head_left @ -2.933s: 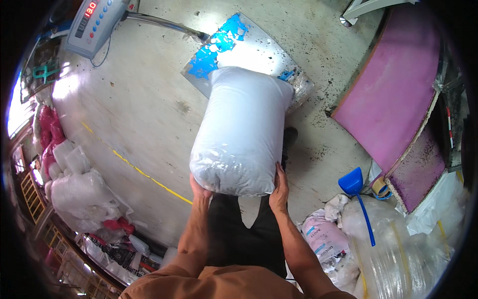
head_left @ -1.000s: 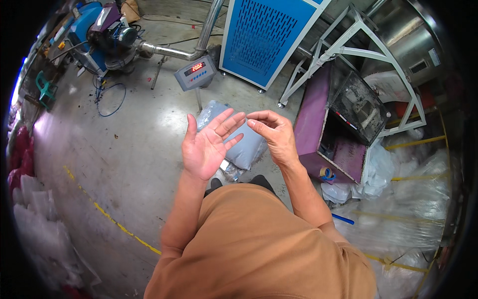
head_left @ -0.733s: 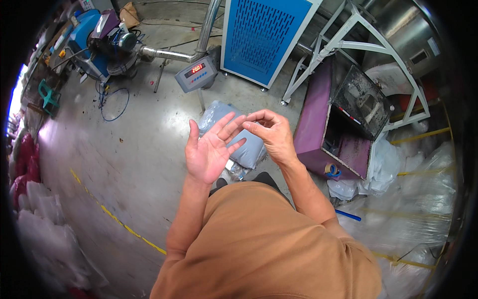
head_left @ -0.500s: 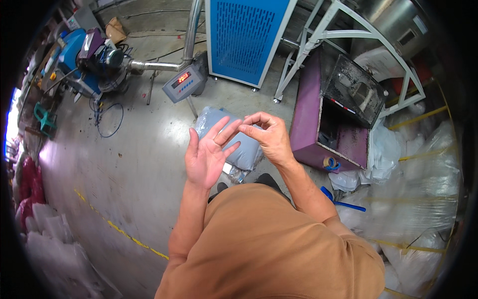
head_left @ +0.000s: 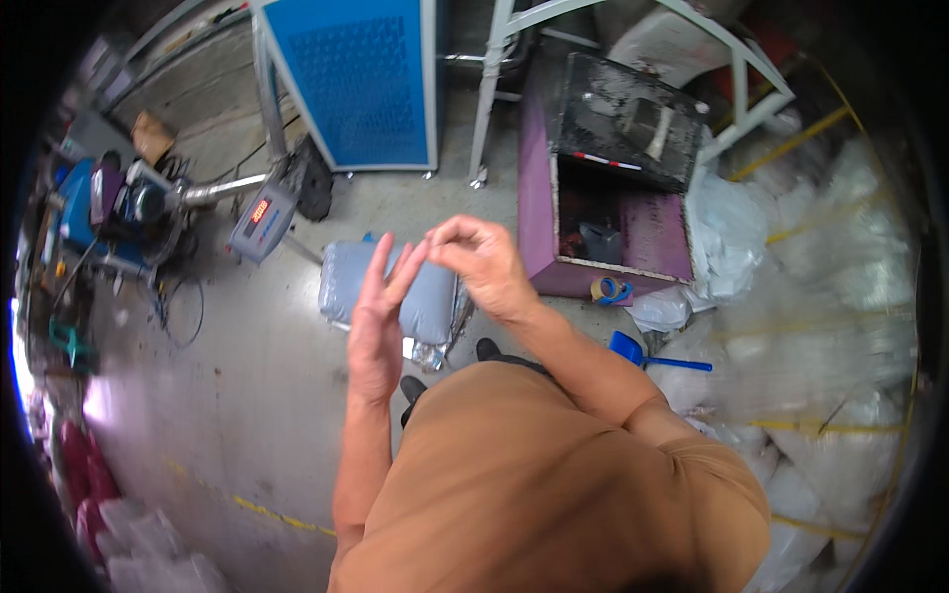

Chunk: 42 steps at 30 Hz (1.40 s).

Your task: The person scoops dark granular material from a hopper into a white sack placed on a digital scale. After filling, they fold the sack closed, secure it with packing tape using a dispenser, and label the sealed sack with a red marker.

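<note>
In front of my chest my left hand (head_left: 376, 331) is raised, its fingers stretched out and its palm turned toward the right. My right hand (head_left: 484, 269) meets it at the fingertips, thumb and forefinger pinched together. Whether anything small sits in that pinch I cannot make out. Below and beyond both hands lies a filled grey-blue plastic bag (head_left: 341, 280), partly hidden by them. A grey scale display (head_left: 259, 225) with lit red digits stands on a post just left of the bag.
A blue vented cabinet (head_left: 356, 84) stands ahead. To the right is a purple box (head_left: 539, 212) with its dark lid raised, and tape rolls (head_left: 610, 290) at its near edge. A blue scoop (head_left: 643, 356) lies nearby. Clear plastic sacks (head_left: 820, 326) cover the right side.
My view has turned to the right, so the surroundings shift left. My left hand has rotated from palm-up to edge-on, while my right hand's pinch stays by its fingertips.
</note>
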### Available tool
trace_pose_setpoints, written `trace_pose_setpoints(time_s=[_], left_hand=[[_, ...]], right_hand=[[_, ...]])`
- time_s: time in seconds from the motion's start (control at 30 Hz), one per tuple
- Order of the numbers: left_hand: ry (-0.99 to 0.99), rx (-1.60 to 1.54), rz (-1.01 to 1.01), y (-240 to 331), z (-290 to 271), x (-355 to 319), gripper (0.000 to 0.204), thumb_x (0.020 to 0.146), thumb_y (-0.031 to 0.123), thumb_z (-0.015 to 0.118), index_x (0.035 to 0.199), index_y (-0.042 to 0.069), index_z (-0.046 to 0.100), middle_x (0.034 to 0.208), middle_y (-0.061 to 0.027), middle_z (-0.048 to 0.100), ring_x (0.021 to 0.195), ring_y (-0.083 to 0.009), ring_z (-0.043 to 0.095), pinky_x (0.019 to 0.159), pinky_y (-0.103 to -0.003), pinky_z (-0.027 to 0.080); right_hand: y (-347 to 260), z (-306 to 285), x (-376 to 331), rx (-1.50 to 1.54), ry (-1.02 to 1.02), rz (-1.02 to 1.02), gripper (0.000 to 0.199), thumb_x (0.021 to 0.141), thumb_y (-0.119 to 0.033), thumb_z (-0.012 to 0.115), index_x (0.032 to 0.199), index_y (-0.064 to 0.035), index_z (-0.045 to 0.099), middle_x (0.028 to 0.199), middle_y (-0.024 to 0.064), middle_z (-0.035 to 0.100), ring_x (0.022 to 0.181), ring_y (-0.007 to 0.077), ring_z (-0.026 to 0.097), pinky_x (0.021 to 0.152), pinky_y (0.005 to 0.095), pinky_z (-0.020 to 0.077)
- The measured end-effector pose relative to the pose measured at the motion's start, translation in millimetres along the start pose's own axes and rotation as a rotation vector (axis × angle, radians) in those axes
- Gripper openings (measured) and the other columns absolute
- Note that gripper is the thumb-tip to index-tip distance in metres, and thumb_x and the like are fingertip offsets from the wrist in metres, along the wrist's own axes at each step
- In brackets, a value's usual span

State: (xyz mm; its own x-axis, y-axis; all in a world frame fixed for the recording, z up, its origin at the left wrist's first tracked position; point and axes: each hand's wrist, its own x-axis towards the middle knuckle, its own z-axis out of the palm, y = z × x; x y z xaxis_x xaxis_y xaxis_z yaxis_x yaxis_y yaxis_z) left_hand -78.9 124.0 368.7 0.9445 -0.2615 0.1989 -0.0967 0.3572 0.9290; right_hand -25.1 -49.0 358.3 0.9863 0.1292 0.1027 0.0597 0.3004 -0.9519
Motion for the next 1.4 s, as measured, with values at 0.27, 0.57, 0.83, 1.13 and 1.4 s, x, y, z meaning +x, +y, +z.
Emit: trace_pose_setpoints(time_s=[0.27, 0.57, 0.83, 1.13, 1.4], left_hand=[[0.362, 0.771, -0.004, -47, 23, 8, 0.095, 0.093, 0.026, 0.072, 0.166, 0.008, 0.014, 0.147, -0.0153, 0.061, 0.149, -0.0297, 0.041, 0.125, -0.054, 0.013], [0.880, 0.755, -0.508, -184, -97, -146, 0.066, 0.086, 0.001, 0.070, 0.149, 0.001, 0.049, 0.093, -0.0059, 0.067, 0.086, -0.0150, 0.062, 0.086, -0.032, 0.052], [1.206, 0.381, -1.100, -279, -57, -333, 0.075, 0.088, 0.021, 0.077, 0.151, 0.001, 0.043, 0.125, -0.0177, 0.065, 0.113, -0.0302, 0.065, 0.093, -0.044, 0.049], [1.394, 0.082, -1.261, -348, 137, -343, 0.075, 0.090, 0.024, 0.075, 0.153, 0.002, 0.042, 0.115, -0.0132, 0.071, 0.095, -0.0249, 0.068, 0.079, -0.039, 0.051], [1.681, 0.296, -1.372, -263, 269, -323, 0.081, 0.085, 0.039, 0.082, 0.147, -0.003, 0.051, 0.131, -0.0233, 0.067, 0.111, -0.0298, 0.069, 0.098, -0.040, 0.053]], right_hand=[[3, -81, 19, -0.158, -0.031, 0.122, 0.010, 0.089, -0.007, 0.068, 0.082, -0.0028, 0.062, 0.083, 0.0009, 0.064, 0.076, 0.0060, 0.054, 0.068, 0.0261, 0.0446], [150, -336, -6, -0.769, 0.282, 0.337, 0.011, 0.085, -0.013, 0.072, 0.085, -0.0031, 0.066, 0.082, 0.0115, 0.070, 0.076, 0.0262, 0.071, 0.076, 0.0410, 0.0559], [140, -553, 47, -1.604, 0.501, 0.467, 0.020, 0.090, -0.026, 0.071, 0.097, -0.0088, 0.077, 0.107, 0.0187, 0.075, 0.102, 0.0368, 0.072, 0.093, 0.0446, 0.0553], [190, -817, 231, -0.477, 0.718, 0.477, 0.019, 0.095, -0.023, 0.067, 0.091, -0.0050, 0.073, 0.081, 0.0125, 0.073, 0.064, 0.0273, 0.070, 0.055, 0.0365, 0.0562], [263, -934, 235, -1.357, -0.016, 0.558, 0.044, 0.098, -0.020, 0.059, 0.133, 0.0059, 0.058, 0.102, 0.0206, 0.069, 0.085, 0.0311, 0.069, 0.069, 0.0452, 0.0569]])
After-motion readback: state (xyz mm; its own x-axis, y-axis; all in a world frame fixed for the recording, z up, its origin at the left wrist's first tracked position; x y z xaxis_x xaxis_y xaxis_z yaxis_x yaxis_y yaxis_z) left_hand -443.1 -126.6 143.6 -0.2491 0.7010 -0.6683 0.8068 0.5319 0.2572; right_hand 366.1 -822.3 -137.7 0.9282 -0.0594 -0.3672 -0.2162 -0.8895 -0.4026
